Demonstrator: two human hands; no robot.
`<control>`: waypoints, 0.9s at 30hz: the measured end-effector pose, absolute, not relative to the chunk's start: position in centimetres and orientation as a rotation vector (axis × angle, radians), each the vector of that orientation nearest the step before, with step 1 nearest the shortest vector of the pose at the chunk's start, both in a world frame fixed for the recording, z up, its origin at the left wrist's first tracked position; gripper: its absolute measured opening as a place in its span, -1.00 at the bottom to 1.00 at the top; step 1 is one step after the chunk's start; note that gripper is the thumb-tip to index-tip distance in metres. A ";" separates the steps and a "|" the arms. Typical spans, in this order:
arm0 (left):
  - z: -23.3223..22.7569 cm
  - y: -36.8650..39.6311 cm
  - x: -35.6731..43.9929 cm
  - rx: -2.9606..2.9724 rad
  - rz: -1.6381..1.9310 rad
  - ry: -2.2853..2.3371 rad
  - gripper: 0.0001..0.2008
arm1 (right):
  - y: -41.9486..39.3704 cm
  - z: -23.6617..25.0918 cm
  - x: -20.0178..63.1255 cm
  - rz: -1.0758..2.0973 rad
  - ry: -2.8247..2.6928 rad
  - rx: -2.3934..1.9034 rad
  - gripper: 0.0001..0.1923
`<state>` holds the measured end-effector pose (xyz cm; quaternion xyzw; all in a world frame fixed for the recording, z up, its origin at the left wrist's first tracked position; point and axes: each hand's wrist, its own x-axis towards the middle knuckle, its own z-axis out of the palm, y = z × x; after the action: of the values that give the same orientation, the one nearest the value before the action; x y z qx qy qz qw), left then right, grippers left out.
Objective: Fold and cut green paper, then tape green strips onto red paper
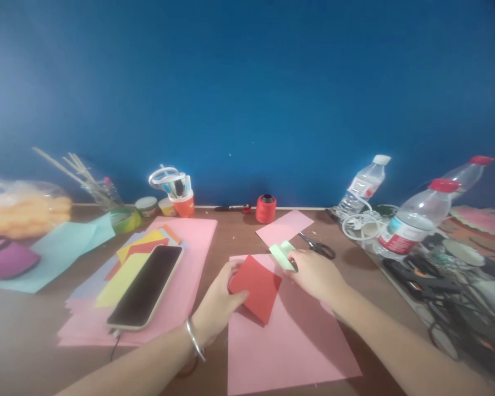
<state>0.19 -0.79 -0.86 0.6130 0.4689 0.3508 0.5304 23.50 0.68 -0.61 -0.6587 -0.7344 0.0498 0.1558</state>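
Observation:
My left hand [218,302] holds a red square of paper [258,289] by its left corner, just above a pink sheet [289,341] on the brown table. My right hand [315,273] grips a small pale green folded piece of paper [282,254] at the red square's upper right corner. A silver bangle [194,340] sits on my left wrist.
A phone [146,285] lies on a stack of coloured sheets [126,269] over pink paper [190,242] at left. Black scissors [319,248], a smaller pink sheet [284,226] and a red thread spool [266,208] lie behind. Water bottles [414,217] and cables crowd the right; a pen cup [181,201] stands at the wall.

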 end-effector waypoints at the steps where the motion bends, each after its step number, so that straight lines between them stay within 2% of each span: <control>1: -0.9 -0.8 0.1 1.493 0.816 1.142 -0.52 | 0.6 -0.8 23.4 0.124 -2.101 -1.876 -0.95; 6: -0.2 -0.9 -0.2 1.695 0.677 1.240 -0.64 | 0.7 -0.7 23.5 0.087 -2.123 -1.769 -0.84; 11: 0.7 -1.5 -0.1 2.178 0.469 1.297 -0.83 | 0.5 -1.0 23.4 0.101 -2.124 -1.376 -0.80; 17: -0.1 -1.7 -0.1 2.574 0.334 1.281 -0.78 | 0.2 -1.2 23.1 0.178 -2.230 -1.215 -0.82; 21: 0.2 -2.1 0.0 2.693 0.351 1.154 -0.85 | 0.2 -0.8 23.0 0.311 -2.358 -1.269 -0.76; 23: 0.6 -2.6 0.1 2.745 0.340 0.989 -0.81 | 0.2 -0.8 23.0 0.349 -2.348 -1.288 -0.73; 27: 0.8 -3.8 0.3 2.892 0.188 0.428 -0.61 | 0.2 -1.1 22.8 0.413 -2.227 -1.338 -0.72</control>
<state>0.30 -3.81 0.82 0.9816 0.1454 0.0638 0.1059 22.84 0.19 -1.13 -0.4923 -0.8190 0.1519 0.2526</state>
